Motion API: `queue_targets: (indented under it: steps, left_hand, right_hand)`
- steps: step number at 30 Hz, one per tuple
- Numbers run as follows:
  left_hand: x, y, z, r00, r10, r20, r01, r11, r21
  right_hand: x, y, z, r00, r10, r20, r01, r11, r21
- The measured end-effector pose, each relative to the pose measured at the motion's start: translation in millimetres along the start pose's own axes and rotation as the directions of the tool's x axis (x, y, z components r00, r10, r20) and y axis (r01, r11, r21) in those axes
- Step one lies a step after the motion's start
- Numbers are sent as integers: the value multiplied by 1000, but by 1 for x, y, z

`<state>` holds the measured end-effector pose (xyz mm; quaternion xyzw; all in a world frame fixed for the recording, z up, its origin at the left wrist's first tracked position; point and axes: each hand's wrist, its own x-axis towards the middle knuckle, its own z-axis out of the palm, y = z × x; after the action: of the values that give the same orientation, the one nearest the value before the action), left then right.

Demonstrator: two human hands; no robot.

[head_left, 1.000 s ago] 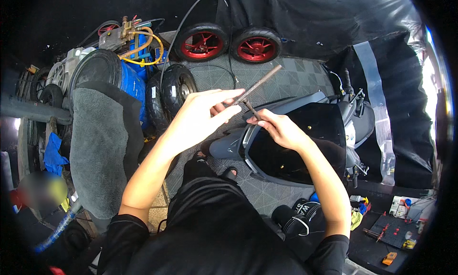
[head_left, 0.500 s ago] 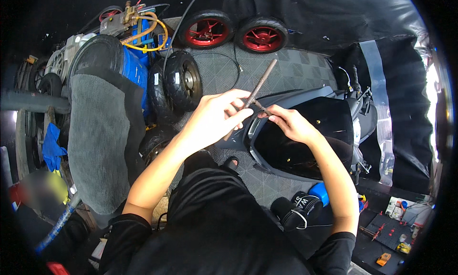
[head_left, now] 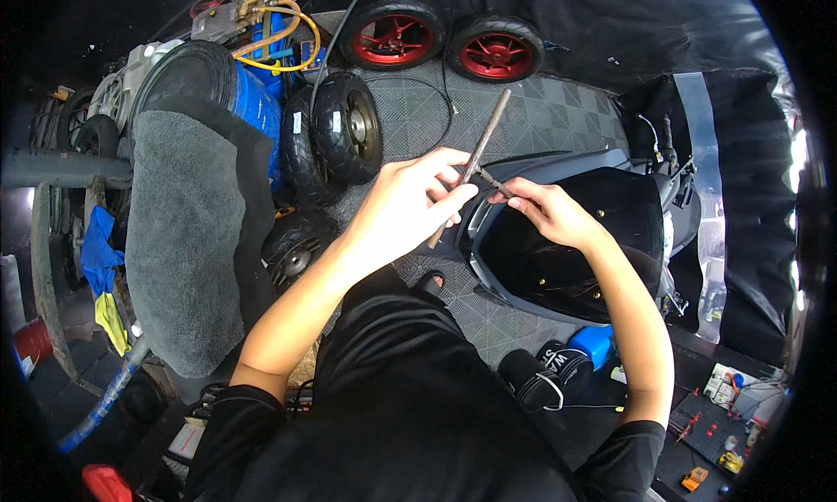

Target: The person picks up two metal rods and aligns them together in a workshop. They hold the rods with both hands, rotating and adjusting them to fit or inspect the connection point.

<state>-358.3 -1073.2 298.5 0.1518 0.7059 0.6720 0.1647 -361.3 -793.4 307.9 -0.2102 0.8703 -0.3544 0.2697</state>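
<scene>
My left hand (head_left: 405, 206) is closed around a slim brownish metal rod (head_left: 491, 127), which slants up and away to the right. The rod's lower end pokes out below my fingers. Between the fingertips of my right hand (head_left: 551, 214) is a thin dark metal piece (head_left: 493, 182), bolt-like in shape. Its far end meets the rod just above my left thumb; whether the two are joined I cannot tell. Both hands are raised in front of me, the right one over the dark glossy panel of a grey scooter (head_left: 575, 240).
A grey towel (head_left: 183, 249) lies over a dark pad beside a blue drum (head_left: 257, 118) at left. Black tyres (head_left: 349, 127) and red-rimmed wheels (head_left: 494, 56) stand beyond on grey floor tiles (head_left: 558, 118). Black buckets (head_left: 527, 380) and a tool board (head_left: 706, 423) are at lower right.
The whole view has shifted slightly, the surroundings moving right and up. My hands keep their holds on the rod and the dark piece, and a little more of the dark piece shows.
</scene>
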Motion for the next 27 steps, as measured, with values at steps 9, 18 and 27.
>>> queue_targets:
  steps: [9,18,27]
  left_hand:
    - [-12,-3,0,1000,-10,11,9,997,83]
    - [-9,-11,-9,934,323,-152,-206,835,511]
    - [-9,1,8,929,347,127,-370,878,305]
  right_hand:
    - [1,-1,-1,997,-26,70,28,999,-33]
    - [-8,-4,4,992,-106,73,119,967,-224]
    - [-6,-1,5,990,-117,74,132,957,-257]
